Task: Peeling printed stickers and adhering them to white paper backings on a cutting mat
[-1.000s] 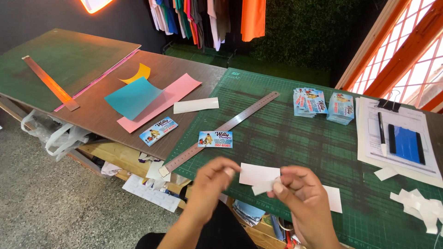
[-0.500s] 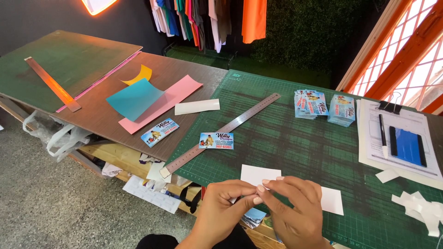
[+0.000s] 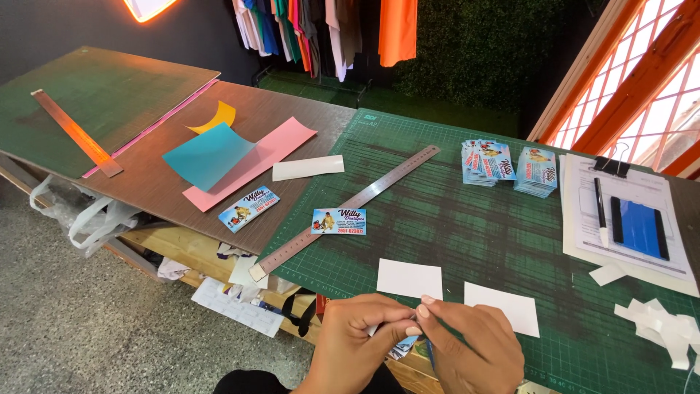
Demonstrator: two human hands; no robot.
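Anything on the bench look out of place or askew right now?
Mostly small things. The long steel ruler lies diagonally with its near end past the green cutting mat. One printed card lies tilted, off the mat, on the brown board. White paper scraps are scattered at the far right. Both hands pinch a small card at the table edge.

Left hand [image 3: 359, 332] and right hand [image 3: 470, 343] pinching small card [image 3: 403, 344], above green cutting mat [image 3: 467, 219]

A long workbench [image 3: 306, 109] carries a green cutting mat [image 3: 467, 226] and a brown board [image 3: 219, 117]. On the mat lie a steel ruler [image 3: 350, 208], white cards [image 3: 408, 279], printed cards (two stacks) [image 3: 509, 166] and a clipboard [image 3: 627, 219].
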